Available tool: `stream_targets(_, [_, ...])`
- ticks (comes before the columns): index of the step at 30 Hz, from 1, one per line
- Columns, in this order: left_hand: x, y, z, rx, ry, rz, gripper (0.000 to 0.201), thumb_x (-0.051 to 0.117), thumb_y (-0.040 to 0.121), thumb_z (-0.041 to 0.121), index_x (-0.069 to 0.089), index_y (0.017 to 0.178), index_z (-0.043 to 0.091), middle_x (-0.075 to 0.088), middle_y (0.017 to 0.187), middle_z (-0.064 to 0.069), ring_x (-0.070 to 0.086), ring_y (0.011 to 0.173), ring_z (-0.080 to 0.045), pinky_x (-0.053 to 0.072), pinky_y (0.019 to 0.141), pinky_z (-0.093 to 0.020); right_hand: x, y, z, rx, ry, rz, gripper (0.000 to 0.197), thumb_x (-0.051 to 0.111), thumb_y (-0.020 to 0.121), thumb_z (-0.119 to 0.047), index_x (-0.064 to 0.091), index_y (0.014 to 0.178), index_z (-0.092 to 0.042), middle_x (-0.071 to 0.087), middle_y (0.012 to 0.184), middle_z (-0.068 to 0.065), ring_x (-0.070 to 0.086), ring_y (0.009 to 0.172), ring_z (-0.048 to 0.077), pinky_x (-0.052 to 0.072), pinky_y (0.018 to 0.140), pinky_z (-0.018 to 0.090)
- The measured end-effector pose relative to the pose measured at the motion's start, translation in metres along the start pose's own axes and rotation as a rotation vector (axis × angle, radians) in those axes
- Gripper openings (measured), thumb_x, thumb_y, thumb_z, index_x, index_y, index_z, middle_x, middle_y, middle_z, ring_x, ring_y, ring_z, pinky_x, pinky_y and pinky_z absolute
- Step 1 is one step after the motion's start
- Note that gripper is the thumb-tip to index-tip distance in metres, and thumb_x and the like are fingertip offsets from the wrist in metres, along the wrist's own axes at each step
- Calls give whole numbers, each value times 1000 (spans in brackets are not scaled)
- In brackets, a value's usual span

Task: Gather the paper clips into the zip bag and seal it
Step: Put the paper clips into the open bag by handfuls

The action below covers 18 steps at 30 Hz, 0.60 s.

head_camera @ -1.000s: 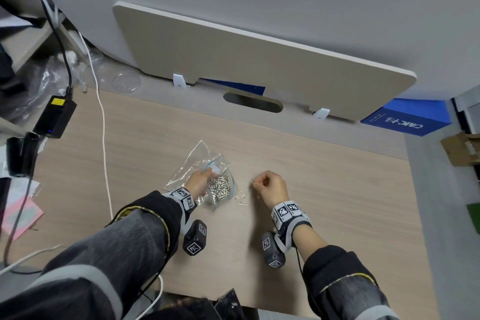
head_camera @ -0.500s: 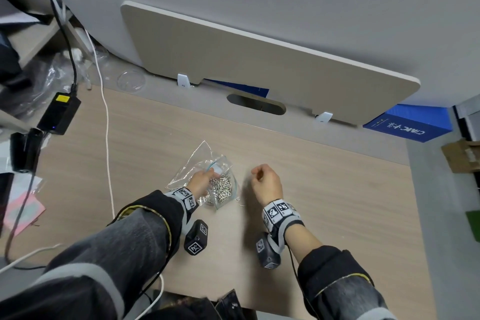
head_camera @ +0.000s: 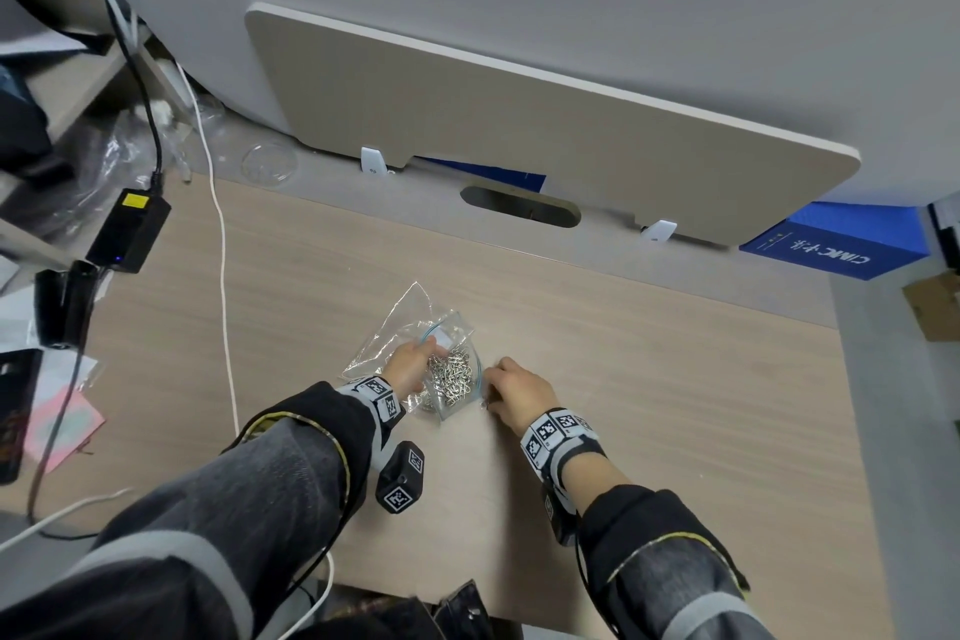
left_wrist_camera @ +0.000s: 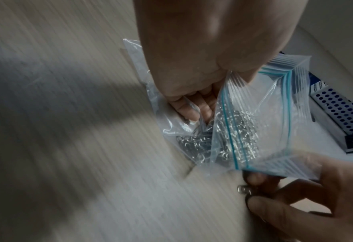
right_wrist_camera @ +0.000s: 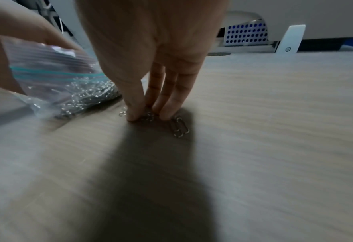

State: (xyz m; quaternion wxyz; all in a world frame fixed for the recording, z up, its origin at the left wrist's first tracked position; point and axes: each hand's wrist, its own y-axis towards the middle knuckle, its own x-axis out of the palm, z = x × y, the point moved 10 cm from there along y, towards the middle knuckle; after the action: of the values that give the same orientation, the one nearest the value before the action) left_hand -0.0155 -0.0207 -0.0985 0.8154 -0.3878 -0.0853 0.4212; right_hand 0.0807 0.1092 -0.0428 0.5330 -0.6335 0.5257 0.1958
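From the head view, the zip bag (head_camera: pixel 441 369) lies on the desk (head_camera: pixel 675 405) in front of the person, its mouth open and a heap of paper clips (head_camera: pixel 452 374) inside. The left hand (head_camera: pixel 410 369) holds the bag's left side; the right hand (head_camera: pixel 519 392) is just to the right of the bag, fingertips down on the desk. A black power adapter (head_camera: pixel 127 231) and a white cable (head_camera: pixel 223 276) lie well to the left of the bag, a blue box (head_camera: pixel 831 244) far to its right beyond the desk edge. How the fingers lie is too small to tell here.

The left wrist view shows what the head view cannot: the left fingers (left_wrist_camera: pixel 187 108) are curled against the bag's clear plastic (left_wrist_camera: pixel 254 106), pinching one lip so the blue-striped mouth stands open. The clips show through the plastic. At the bag's lower right, the right hand (left_wrist_camera: pixel 316 196) has a clip between thumb and finger, just below the raised lip.

The right wrist view alone shows the loose paper clips (right_wrist_camera: pixel 179 126) on the desk, right of the bag (right_wrist_camera: pixel 57 78). The right fingers (right_wrist_camera: pixel 134 113) are close together, tips pressed down and pinching at a few clips; two more lie just beside them, apart from the bag.
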Motion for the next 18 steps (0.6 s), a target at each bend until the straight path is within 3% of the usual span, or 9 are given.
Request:
stream_targets(2, [-1, 0, 1, 3, 5, 1, 36, 36, 99, 33, 67, 89, 17, 54, 119, -12, 50, 88, -25, 40, 58, -26, 2, -1, 5, 17, 24, -8, 13, 62, 80, -12, 61, 91, -19, 56, 105, 3, 60, 95, 30, 48, 77, 35])
stream_targets(6, [0, 2, -1, -3, -5, -8, 36, 36, 99, 33, 67, 89, 17, 55, 114, -12, 48, 69, -19, 39, 56, -26, 1, -4, 18, 60, 46, 10, 10, 59, 83, -12, 62, 89, -19, 60, 102, 4, 60, 97, 30, 45, 76, 33])
stream_targets(14, [0, 1, -3, -17, -15, -9, 37, 37, 97, 34, 68, 84, 20, 53, 108, -10, 50, 69, -19, 40, 56, -27, -1, -10, 29, 183, 58, 6, 12, 52, 89, -11, 58, 98, -13, 59, 110, 10, 60, 100, 34, 46, 80, 35])
stream_targets(16, [0, 1, -2, -16, -19, -8, 36, 37, 97, 34, 67, 82, 22, 54, 109, -11, 50, 71, -21, 39, 55, -26, -5, -13, 36, 254, 184, 30, 6, 52, 87, -12, 57, 90, -15, 63, 102, 11, 62, 94, 33, 49, 79, 34])
stream_targets(18, [0, 0, -1, -13, -6, -6, 36, 37, 98, 34, 67, 84, 22, 54, 111, -11, 50, 73, -21, 40, 56, -26, -10, -18, 48, 337, 397, 97, 12, 55, 87, -10, 53, 77, -17, 64, 86, 8, 65, 74, 29, 56, 66, 35])
